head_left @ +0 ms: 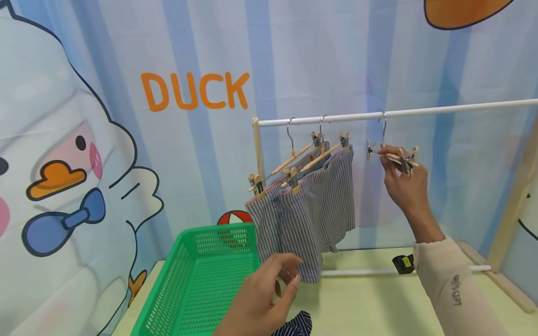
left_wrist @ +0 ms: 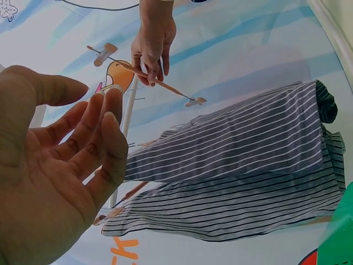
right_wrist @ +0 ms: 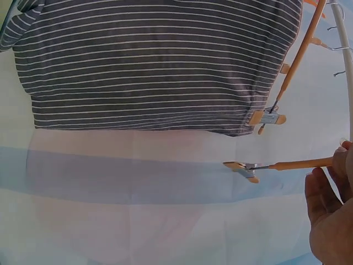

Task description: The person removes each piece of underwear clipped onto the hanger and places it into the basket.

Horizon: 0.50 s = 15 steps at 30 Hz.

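On the right, my right hand [head_left: 407, 186] pinches the wooden bar of a clip hanger [head_left: 392, 156] between thumb and fingers. The hanger's hook is at the white rail [head_left: 458, 108], and its clips carry no cloth. My left hand [head_left: 265, 296] is in front of the basket's right side, fingers loosely bent and holding nothing. Two striped shorts hang to the left of the right hand: the nearer striped shorts [head_left: 321, 205] overlap the farther striped shorts [head_left: 266, 228], each clipped to a wooden hanger. In the right wrist view, an empty hanger clip [right_wrist: 242, 170] appears below the shorts' clipped edge.
A green plastic basket [head_left: 166, 280] stands on the table at left. Dark striped cloth [head_left: 296, 324] lies beside it, partly behind my left hand. A small black object [head_left: 403, 264] sits near the lower white bar [head_left: 357, 272]. The rack's wooden post [head_left: 514, 200] rises at right.
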Each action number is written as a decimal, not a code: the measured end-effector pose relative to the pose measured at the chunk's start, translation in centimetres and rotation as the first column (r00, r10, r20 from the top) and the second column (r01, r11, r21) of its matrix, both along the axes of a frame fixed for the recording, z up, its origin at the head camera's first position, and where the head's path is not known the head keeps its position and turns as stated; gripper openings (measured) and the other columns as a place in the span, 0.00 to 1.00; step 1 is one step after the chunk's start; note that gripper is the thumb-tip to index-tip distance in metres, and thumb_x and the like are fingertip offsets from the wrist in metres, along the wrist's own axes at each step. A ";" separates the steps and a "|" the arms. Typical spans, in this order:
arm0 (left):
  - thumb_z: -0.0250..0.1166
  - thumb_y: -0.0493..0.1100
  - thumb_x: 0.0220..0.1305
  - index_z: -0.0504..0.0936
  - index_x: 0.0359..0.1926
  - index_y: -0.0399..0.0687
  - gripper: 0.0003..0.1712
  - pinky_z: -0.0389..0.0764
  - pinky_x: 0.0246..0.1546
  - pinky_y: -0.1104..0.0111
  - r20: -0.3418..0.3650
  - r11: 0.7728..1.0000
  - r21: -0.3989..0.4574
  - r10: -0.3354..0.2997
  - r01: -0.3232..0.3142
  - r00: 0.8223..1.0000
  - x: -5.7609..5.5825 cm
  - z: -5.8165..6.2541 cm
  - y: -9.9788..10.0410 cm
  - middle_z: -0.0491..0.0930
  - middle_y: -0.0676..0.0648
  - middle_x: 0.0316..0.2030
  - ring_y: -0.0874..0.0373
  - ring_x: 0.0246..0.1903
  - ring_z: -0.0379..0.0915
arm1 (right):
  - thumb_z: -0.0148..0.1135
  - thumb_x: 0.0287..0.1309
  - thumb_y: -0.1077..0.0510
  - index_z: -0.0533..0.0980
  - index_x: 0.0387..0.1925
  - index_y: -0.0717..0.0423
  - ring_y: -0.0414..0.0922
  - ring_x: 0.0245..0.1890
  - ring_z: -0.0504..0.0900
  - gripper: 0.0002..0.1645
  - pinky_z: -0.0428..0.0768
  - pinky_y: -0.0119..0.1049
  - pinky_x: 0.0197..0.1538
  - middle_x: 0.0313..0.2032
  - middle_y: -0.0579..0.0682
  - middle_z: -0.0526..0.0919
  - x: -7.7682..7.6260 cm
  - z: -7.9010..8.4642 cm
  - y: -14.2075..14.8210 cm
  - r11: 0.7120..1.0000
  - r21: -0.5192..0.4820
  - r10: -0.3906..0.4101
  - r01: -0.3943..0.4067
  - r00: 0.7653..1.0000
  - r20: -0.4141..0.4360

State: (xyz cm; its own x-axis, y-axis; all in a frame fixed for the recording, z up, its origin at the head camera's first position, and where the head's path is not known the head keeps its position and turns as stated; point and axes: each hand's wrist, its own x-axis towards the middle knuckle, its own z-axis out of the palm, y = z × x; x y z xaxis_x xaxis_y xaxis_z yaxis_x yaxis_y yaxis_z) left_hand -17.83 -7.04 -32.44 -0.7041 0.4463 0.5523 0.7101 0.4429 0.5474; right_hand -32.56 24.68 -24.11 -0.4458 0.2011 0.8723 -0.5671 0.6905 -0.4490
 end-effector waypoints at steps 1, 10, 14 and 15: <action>0.55 0.48 0.76 0.73 0.57 0.55 0.13 0.76 0.24 0.78 0.002 1.000 -0.001 0.000 0.000 1.000 0.0 0.0 0.0 0.76 0.57 0.39 0.72 0.33 0.73 | 0.57 0.70 0.62 0.81 0.45 0.62 0.61 0.55 0.83 0.09 0.78 0.58 0.59 0.56 0.59 0.84 0.1 -0.1 0.0 1.000 0.005 -0.007 0.007 1.000 0.005; 0.57 0.45 0.75 0.73 0.57 0.55 0.12 0.78 0.29 0.78 -0.020 1.000 0.015 0.000 0.001 1.000 -0.4 -0.2 -0.3 0.75 0.58 0.38 0.72 0.31 0.71 | 0.57 0.70 0.64 0.81 0.46 0.64 0.57 0.57 0.82 0.10 0.66 0.06 0.47 0.55 0.58 0.84 0.2 -0.6 -0.4 1.000 -0.005 0.004 -0.005 0.998 -0.065; 0.56 0.45 0.75 0.73 0.57 0.55 0.13 0.79 0.30 0.77 -0.013 1.000 0.008 0.004 -0.004 1.000 -0.5 -0.3 -0.3 0.75 0.59 0.39 0.72 0.32 0.72 | 0.58 0.69 0.64 0.81 0.47 0.65 0.58 0.55 0.82 0.11 0.65 0.04 0.46 0.55 0.59 0.83 0.4 -0.8 -0.4 1.000 -0.006 0.000 -0.001 0.995 -0.097; 0.56 0.45 0.75 0.73 0.57 0.55 0.13 0.79 0.30 0.76 -0.010 1.000 0.005 0.005 -0.005 1.000 -0.5 -0.3 -0.3 0.75 0.58 0.39 0.72 0.32 0.72 | 0.58 0.69 0.64 0.80 0.48 0.66 0.59 0.54 0.83 0.11 0.65 0.04 0.46 0.55 0.60 0.83 0.5 -0.9 -0.4 1.000 0.000 -0.005 0.005 0.995 -0.104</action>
State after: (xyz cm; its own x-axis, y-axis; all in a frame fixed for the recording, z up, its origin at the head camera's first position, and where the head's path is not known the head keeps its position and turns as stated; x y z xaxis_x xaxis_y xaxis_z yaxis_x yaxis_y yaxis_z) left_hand -18.31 -7.37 -32.74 -0.7010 0.4397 0.5615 0.7131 0.4436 0.5429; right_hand -32.10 24.30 -24.97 -0.3514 0.2027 0.9140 -0.6075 0.6935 -0.3873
